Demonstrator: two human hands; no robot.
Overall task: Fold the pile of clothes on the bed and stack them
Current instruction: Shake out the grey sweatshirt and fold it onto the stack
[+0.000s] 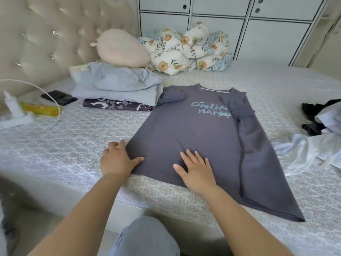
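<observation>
A bed (73,137) covered by a pale sheet with a lace-like medallion pattern fills most of the view. A grey T-shirt (193,137) with light-blue lettering is spread flat near the bed's front edge, its right side already folded inward along a lengthwise crease and its left sleeve bunched at the shoulder. The left hand (116,159) is laid at the shirt's lower left corner, at about 7 o'clock from the shirt's middle; its thumb rests on the cloth while its fingers (112,145) are curled at the shirt's edge, though whether cloth is actually pinched cannot be told. The right hand (195,169) is pressed flat on the lower front of the shirt, fingers straight and spread, nothing held.

At 10 o'clock from the shirt, a stack of folded clothes (116,85) is seen: light-blue garments on top of a dark patterned one. Behind it a beige plush pillow (121,48) and a floral quilt bundle (186,48) are set against a tufted headboard (46,34) and a white panelled wardrobe (239,19). At 9 o'clock lie a black phone (59,97), a yellow packet (42,109) and a white cable (46,93). At 3 o'clock an unfolded pile of white and black clothes (321,126) is left.
</observation>
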